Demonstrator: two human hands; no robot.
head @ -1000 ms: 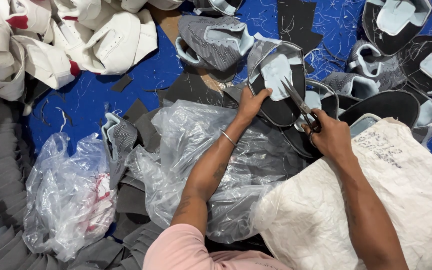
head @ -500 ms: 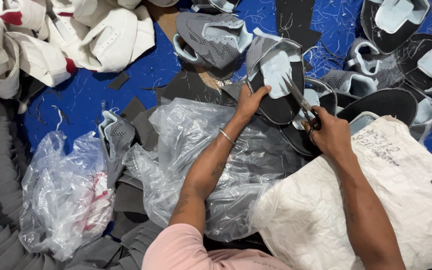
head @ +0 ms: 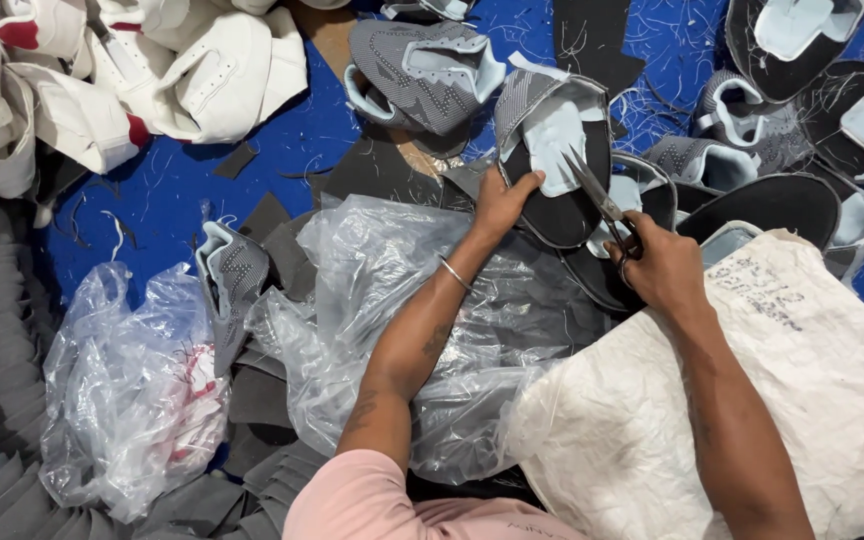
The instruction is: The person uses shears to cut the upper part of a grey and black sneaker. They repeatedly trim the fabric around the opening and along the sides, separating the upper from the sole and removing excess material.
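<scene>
Our landmark was the shoe upper (head: 562, 165), a grey knit piece with a pale blue lining and a black underside, lying on the blue floor (head: 182, 190) with its long axis running from near us, low and right, away to the upper left. Just below it spread a crumpled clear bag (head: 392, 300), and to its lower right sat a white sack (head: 712, 420); more uppers lay to its right and upper left.

Our left hand (head: 505, 200) touched the upper's near left edge, fingers curled over the rim and holding it steady. Our right hand (head: 664, 268) lay just right of the upper, closed around the handles of the scissors (head: 600, 195). Their blades pointed up and left along the upper's right edge, slightly parted, tips over the pale lining. The left hand was the nearer to the upper.
</scene>
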